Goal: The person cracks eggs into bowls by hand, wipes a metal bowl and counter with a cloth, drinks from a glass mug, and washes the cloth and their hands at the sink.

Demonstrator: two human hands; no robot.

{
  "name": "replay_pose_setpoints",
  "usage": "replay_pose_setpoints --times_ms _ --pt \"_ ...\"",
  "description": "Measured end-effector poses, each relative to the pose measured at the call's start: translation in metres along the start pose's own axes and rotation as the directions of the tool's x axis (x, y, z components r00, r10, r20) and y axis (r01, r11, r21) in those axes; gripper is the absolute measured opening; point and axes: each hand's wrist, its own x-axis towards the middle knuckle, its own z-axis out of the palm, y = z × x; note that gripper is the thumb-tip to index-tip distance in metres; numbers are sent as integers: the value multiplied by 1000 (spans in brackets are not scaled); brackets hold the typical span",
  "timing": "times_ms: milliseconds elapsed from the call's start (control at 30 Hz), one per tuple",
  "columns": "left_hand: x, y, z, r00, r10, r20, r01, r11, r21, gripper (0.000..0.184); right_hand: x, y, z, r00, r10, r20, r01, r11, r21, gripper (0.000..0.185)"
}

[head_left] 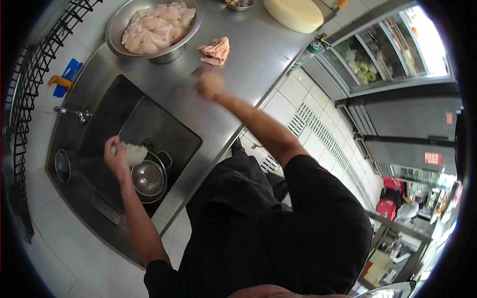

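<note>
Over the sink (107, 111), my left hand (116, 158) is closed round a pale, whitish-green wad (135, 155); whether it is a cloth or a scrubbing pad I cannot make out. Just beside and below it, a round metal bowl (149, 180) lies in the sink inside a larger pan. My right hand (209, 85) is smeared by motion over the steel counter (169, 89), so its fingers cannot be read. Close to it on the counter lies a small heap of pinkish raw meat trimmings (216, 51). A metal colander (115, 37) full of raw pale chicken pieces (158, 27) stands further left.
A thick round cutting board (294, 14) and a small metal bowl (239, 4) sit at the counter's far end. The tap (79, 114) and a blue brush with an orange handle (67, 79) are by the wall. Glass-door fridges (377, 54) stand right. A person (408, 209) is in the distance.
</note>
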Motion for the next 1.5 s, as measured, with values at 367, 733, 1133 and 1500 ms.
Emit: replay_pose_setpoints --times_ms 367,733,1133,1500 --pt "-164 8 -71 766 -513 -387 457 859 -232 16 115 159 -117 999 -43 -7 43 979 199 35" --pt "-235 41 -73 495 -702 -512 643 692 -328 33 118 421 -153 927 274 -257 -320 934 -158 67" --pt "-276 61 -81 393 -716 -577 702 639 -315 33 135 187 -43 924 -280 260 372 814 -446 59" --pt "-342 29 -146 503 -714 -488 611 693 -384 22 -18 381 -80 917 -235 -321 80 899 -431 45"
